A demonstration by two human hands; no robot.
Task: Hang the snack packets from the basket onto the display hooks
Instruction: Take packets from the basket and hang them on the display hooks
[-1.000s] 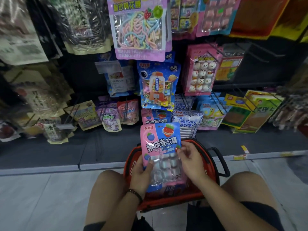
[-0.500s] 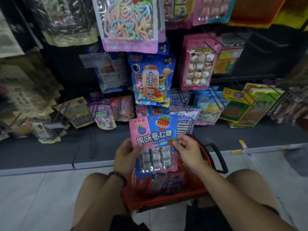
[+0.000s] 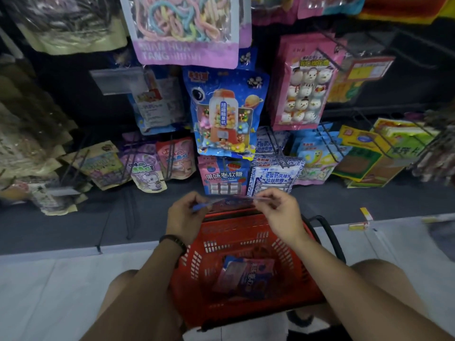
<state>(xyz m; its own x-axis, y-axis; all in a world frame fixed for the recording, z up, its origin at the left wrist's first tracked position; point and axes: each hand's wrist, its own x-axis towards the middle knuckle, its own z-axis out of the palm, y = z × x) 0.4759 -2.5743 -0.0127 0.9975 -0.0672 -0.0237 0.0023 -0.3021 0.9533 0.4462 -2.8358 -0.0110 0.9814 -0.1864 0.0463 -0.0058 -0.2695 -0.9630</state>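
Note:
I hold a pink and blue candy packet [image 3: 230, 203] tipped flat and edge-on over the far rim of the red basket [image 3: 197, 271]. My left hand [image 3: 183, 217] pinches its left end and my right hand [image 3: 278, 212] pinches its right end. Just beyond it, a matching pink and blue packet [image 3: 222, 175] hangs on a low display hook [image 3: 224, 162]. Another packet of the same kind [image 3: 246, 274] lies in the bottom of the basket between my knees.
Many snack packets hang on black wire hooks: a blue gumball bag [image 3: 225, 112], a pink marshmallow bag [image 3: 305, 82], a blue-white bag [image 3: 275, 175] beside the target hook. A dark shelf base [image 3: 73, 225] meets the pale tiled floor [image 3: 49, 291]. The basket's black handle [image 3: 330, 237] hangs right.
The packet was upright facing me over the basket; both hands have lifted it forward and tipped it flat toward the low hook. My view has moved closer to the display.

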